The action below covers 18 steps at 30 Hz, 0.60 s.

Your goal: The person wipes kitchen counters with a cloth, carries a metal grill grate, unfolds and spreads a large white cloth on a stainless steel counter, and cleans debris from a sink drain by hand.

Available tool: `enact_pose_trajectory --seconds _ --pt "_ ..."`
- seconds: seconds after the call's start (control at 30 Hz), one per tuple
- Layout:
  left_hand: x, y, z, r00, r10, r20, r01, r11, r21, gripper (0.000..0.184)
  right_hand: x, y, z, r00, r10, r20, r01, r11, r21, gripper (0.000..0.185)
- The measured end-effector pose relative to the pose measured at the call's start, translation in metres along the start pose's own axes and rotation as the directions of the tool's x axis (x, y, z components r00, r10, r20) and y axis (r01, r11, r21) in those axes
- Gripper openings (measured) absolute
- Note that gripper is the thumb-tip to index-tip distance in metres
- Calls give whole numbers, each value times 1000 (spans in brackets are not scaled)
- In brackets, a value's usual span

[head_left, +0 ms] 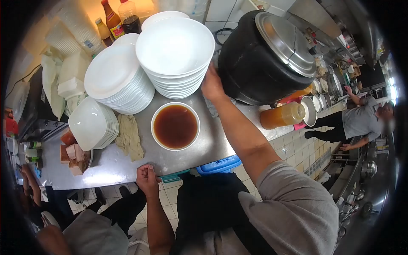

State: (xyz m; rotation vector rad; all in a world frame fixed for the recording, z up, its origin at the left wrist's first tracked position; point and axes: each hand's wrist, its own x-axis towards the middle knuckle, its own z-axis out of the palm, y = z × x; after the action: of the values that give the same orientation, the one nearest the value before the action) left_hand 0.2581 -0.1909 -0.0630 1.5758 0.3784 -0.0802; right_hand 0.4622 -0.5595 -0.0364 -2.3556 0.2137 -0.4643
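Note:
My right hand [213, 86] reaches forward between a tall stack of white bowls [176, 49] and a black soup warmer [250, 59] with a metal lid. Its fingertips are partly hidden beside the bowls, so whether they grip anything is unclear. A grey cloth [211, 108] lies under that wrist. My left hand [148, 177] is curled closed at the counter's front edge, with nothing visible in it. On the steel counter [204, 146] between my hands stands a white bowl [154, 135] of brown broth [176, 126].
Stacked white plates [112, 72], square dishes [89, 123], a beige cloth [128, 138] and a dish of meat chunks [76, 158] stand left. Sauce bottles [112, 19] are behind. An orange-filled squeeze bottle [280, 116] lies right. Other people stand left and right [361, 119].

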Motion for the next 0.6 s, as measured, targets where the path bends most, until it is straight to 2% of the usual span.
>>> enact_pose_trajectory --seconds 0.07,0.1,0.17,0.2,0.3,0.37,0.43,0.47,0.57,0.6 --pt "0 -2 0 1000 17 10 -18 1000 14 11 4 17 17 987 100 126 -100 995 -6 68" --pt "-1 1 0 1000 9 5 -9 1000 18 11 9 14 18 986 110 122 -110 994 -5 68" --pt "1 3 2 1000 -1 7 1 1000 28 12 19 13 21 930 334 152 -301 932 -201 69" --pt "1 4 2 1000 -7 5 7 999 34 12 17 14 24 950 305 69 -283 933 -225 70" --pt "1 2 -1 1000 -6 3 6 999 35 12 5 14 21 912 398 101 -350 883 -311 67" --pt "1 0 -2 1000 -3 1 3 1000 16 12 -18 3 11 926 365 93 -314 883 -348 63" --pt "1 0 -3 1000 -5 25 5 1000 -14 12 -43 -17 -9 878 433 202 -301 829 -471 62" --pt "2 -1 -2 1000 -4 29 4 1000 -23 12 -56 -19 -13 881 430 196 -298 827 -477 62" --pt "3 -5 -5 1000 -8 16 9 1000 -29 11 -96 -19 -29 919 364 152 -248 834 -493 70" --pt "4 -5 -5 1000 -13 12 14 1000 -21 11 -106 -18 -37 914 337 225 -163 813 -558 70"
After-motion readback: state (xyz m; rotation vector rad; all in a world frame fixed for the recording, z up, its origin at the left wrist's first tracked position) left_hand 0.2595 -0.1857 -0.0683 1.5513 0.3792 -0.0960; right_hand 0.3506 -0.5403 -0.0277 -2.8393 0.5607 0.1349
